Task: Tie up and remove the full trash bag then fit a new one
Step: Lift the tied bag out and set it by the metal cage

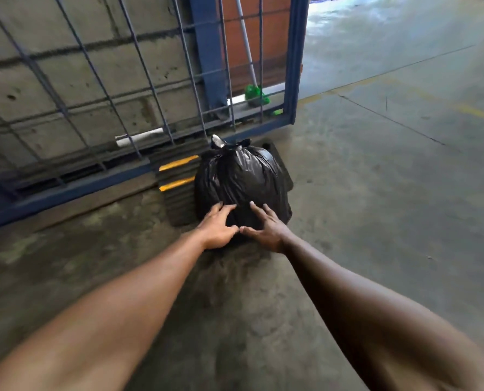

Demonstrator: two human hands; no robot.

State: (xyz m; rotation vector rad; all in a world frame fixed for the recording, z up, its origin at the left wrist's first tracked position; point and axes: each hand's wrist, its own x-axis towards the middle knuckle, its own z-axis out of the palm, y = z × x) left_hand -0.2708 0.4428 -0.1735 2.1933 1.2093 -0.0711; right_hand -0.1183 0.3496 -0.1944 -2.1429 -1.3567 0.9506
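Bag (240, 179) tied up, sitting on the floor (376, 193) by the gate (294, 66); both hands, left (216, 230) and right (266, 231), spread open against its near side.

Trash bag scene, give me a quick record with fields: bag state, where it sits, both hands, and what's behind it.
bag: black trash bag, full, neck knotted at the top
place: on the concrete floor, against a black and yellow ramp
left hand: open, fingers spread, at the bag's near side
right hand: open, fingers spread, at the bag's near side
behind: blue wire gate, green broom beyond it
new bag: not in view
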